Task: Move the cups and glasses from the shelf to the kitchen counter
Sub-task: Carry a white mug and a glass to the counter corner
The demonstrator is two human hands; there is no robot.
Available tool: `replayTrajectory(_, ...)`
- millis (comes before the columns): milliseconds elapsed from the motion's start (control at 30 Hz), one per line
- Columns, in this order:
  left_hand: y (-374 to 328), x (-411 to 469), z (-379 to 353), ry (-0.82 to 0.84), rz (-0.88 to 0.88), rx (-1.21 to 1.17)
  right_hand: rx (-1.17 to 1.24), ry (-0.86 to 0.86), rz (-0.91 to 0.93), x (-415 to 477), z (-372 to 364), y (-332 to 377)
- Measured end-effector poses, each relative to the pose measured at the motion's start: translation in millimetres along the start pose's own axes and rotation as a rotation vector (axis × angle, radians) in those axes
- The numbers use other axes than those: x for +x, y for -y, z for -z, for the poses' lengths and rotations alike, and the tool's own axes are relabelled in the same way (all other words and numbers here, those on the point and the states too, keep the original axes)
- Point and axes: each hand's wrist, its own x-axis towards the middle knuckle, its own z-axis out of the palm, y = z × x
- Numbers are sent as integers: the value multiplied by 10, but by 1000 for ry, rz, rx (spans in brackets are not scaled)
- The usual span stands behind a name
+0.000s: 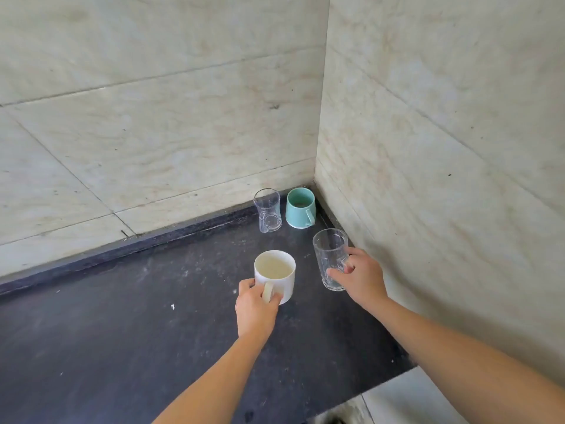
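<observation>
A white mug [275,272] stands on the dark counter [122,332], and my left hand [255,310] grips its handle. To its right my right hand [362,278] is wrapped around a clear drinking glass [330,255] that is upright at the counter's surface; whether its base touches the counter I cannot tell. Further back in the corner stand a small clear glass mug [268,211] and a teal mug [300,208], side by side and upright, apart from both hands.
Pale tiled walls [153,117] meet in a corner behind the teal mug and run along the right side, close to my right hand. The counter's front edge [382,382] drops to a light tiled floor at the lower right.
</observation>
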Motion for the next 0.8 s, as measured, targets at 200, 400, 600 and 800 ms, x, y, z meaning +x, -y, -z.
replayTrajectory(200,59,657,-372,26,69,-29,-38,27,-24,569,-426,-127)
replayTrajectory(400,102,1014,-592,21,85,-56,-30,-4,-30,902,-722,-188)
replayTrajectory(600,107,1191,-743,22,20,-73,-34,8,-13,1055,-893,-280)
replayTrajectory(800,164,1191,-863,52,44,-59,-63,37,-11,1025,-891,-382)
